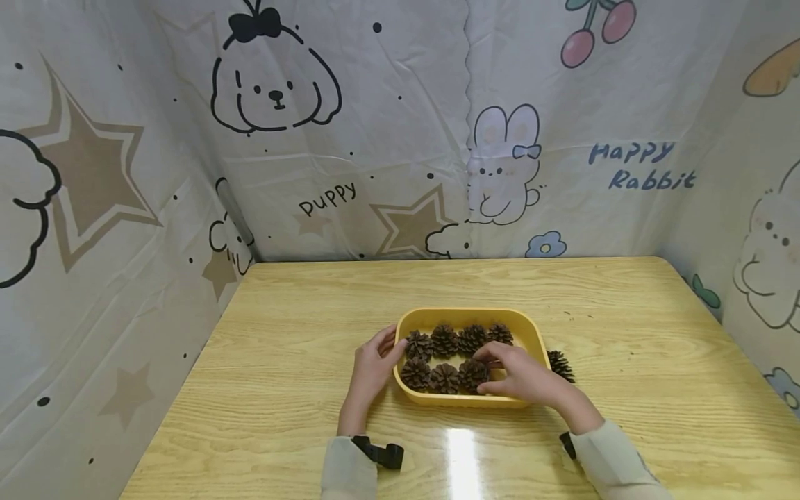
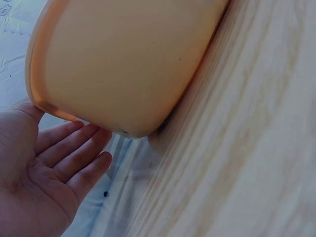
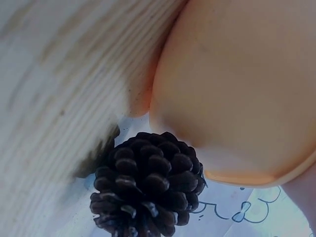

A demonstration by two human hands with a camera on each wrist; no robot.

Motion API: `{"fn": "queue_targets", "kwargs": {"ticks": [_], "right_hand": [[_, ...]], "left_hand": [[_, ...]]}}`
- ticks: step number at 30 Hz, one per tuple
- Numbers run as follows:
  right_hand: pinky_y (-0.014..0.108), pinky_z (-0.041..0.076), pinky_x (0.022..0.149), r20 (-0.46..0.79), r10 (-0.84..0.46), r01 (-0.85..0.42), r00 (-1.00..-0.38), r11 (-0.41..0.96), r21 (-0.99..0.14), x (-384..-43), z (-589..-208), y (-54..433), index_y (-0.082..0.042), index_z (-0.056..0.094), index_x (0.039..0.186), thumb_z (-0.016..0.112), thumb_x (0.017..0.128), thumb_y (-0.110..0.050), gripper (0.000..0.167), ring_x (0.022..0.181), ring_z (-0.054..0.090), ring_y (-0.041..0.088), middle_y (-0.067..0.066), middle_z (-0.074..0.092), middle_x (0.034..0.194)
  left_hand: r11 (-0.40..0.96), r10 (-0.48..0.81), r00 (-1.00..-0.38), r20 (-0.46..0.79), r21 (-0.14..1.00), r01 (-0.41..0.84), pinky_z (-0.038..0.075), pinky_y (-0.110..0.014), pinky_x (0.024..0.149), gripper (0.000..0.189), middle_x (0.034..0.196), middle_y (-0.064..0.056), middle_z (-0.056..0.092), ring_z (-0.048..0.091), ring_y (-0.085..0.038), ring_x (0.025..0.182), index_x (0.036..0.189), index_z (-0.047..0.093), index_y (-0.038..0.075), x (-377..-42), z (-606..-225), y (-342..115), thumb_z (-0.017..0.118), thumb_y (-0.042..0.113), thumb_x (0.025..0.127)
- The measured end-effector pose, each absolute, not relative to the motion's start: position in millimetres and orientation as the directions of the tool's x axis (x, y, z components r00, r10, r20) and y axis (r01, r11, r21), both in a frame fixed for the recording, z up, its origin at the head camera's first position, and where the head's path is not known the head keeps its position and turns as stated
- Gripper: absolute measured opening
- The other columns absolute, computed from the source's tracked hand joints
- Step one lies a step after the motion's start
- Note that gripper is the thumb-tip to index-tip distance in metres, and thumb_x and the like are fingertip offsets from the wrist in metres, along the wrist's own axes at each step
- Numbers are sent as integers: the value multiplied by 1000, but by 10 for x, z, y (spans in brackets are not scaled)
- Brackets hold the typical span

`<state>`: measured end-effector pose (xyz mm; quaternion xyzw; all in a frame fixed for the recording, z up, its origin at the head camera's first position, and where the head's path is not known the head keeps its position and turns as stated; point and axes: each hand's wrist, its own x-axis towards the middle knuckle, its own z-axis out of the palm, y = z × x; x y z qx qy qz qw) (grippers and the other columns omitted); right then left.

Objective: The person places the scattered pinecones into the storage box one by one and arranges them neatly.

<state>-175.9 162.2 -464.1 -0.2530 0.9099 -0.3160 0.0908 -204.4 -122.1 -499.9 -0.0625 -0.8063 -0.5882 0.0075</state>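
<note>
A yellow plastic tray (image 1: 537, 326) holds two rows of brown pine cones (image 1: 444, 340). My left hand (image 1: 373, 361) grips its left rim, thumb over the edge and fingers outside; in the left wrist view that hand (image 2: 54, 173) is beside the outer wall. Inside the tray, my right hand (image 1: 515, 375) holds a pine cone (image 1: 473, 375) at the right end of the front row, between thumb and fingers. Its grip is hidden in the right wrist view, where the tray's wall (image 3: 237, 89) blocks it.
Outside the tray, another pine cone (image 1: 560, 366) lies on the wooden table (image 1: 300, 319) close to the right wall. Printed cloth (image 1: 387, 153) stands behind the table and along both sides. Black straps (image 1: 381, 453) sit on both wrists.
</note>
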Motion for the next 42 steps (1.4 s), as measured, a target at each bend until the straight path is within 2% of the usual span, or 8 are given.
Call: {"fn": "queue_targets", "kwargs": {"ticks": [9, 14, 20, 26, 31, 36, 39, 42], "right_hand": [[47, 58, 96, 13, -520, -411, -854, 659, -629, -1748, -4638, 1638, -3, 58, 124, 76, 84, -32, 53, 113, 62, 34, 16, 64, 123], [44, 56, 99, 5, -516, -386, -857, 635, -669, -1741, -4642, 1645, -3, 56, 126, 76, 85, -32, 53, 115, 62, 36, 16, 62, 125], [46, 55, 101, 34, -516, -396, -856, 612, -684, -1721, -4629, 1657, -6, 57, 127, 72, 88, -34, 51, 118, 61, 34, 12, 62, 126], [46, 54, 102, 132, -514, -438, -848, 538, -720, -1698, -4637, 1676, -5, 57, 128, 70, 90, -31, 48, 118, 61, 34, 12, 62, 125], [43, 56, 100, 269, -487, -520, -831, 509, -686, -1689, -4671, 1708, -4, 59, 126, 73, 88, -23, 44, 114, 63, 34, 11, 63, 124], [27, 57, 99, 431, -451, -620, -782, 485, -617, -1680, -4695, 1771, -3, 62, 122, 79, 80, -9, 46, 107, 66, 21, 11, 65, 120], [12, 52, 100, 527, -434, -683, -731, 459, -568, -1675, -4699, 1824, 0, 63, 120, 82, 73, 2, 51, 108, 64, 10, 13, 66, 116], [4, 46, 102, 596, -409, -721, -691, 446, -530, -1664, -4695, 1894, 2, 64, 118, 83, 67, 8, 54, 111, 62, 5, 16, 66, 114]], "left_hand": [[292, 90, -992, 83, 951, 106, 55, -35, 103, 48, 133, -19, 61, 60, -33, 124, 137, 56, 4, -2040, -4999, -1217, 65, 26, 95], [298, 96, -991, 97, 947, 122, 56, -35, 102, 48, 132, -21, 62, 61, -34, 122, 137, 55, 2, -2041, -5007, -1221, 64, 26, 96], [293, 95, -992, 89, 949, 113, 56, -34, 103, 48, 132, -20, 62, 61, -34, 123, 137, 55, 3, -2040, -5004, -1224, 65, 26, 96], [291, 101, -991, 93, 949, 119, 56, -35, 102, 48, 133, -20, 62, 60, -34, 123, 137, 55, 3, -2033, -5001, -1225, 64, 27, 96], [297, 90, -992, 88, 948, 111, 56, -34, 102, 47, 132, -20, 62, 61, -33, 123, 137, 56, 3, -2036, -4999, -1225, 64, 25, 96], [306, 87, -992, 90, 945, 112, 56, -34, 102, 47, 132, -20, 62, 61, -33, 122, 136, 56, 3, -2038, -4996, -1220, 65, 23, 96], [308, 86, -992, 95, 944, 117, 56, -34, 102, 47, 132, -20, 62, 62, -33, 122, 136, 56, 3, -2043, -5002, -1224, 65, 23, 95], [311, 91, -990, 109, 941, 132, 57, -35, 101, 47, 132, -21, 62, 62, -34, 121, 136, 56, 2, -2045, -5006, -1229, 64, 24, 96]]}}
